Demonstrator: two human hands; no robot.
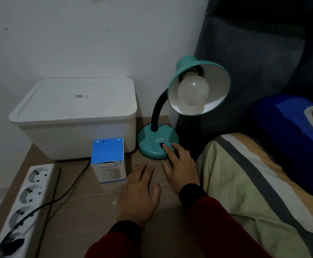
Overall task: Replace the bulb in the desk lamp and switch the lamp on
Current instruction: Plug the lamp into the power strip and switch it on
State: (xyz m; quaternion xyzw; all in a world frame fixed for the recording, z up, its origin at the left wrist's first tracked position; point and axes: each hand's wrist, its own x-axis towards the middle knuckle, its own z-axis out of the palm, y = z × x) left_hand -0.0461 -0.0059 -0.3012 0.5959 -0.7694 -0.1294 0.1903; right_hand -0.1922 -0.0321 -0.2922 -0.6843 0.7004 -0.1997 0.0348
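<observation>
A teal desk lamp stands on the wooden table, its shade tilted toward me. A round white bulb sits in the socket and is dark. My right hand rests at the lamp base, its index fingertip on the black switch. My left hand lies flat on the table, palm down, holding nothing. A blue and white bulb box stands upright just left of my left hand.
A white lidded storage box fills the back of the table. A white power strip lies at the left edge with a black plug and cord running toward the lamp. A bed with a striped blanket borders the right.
</observation>
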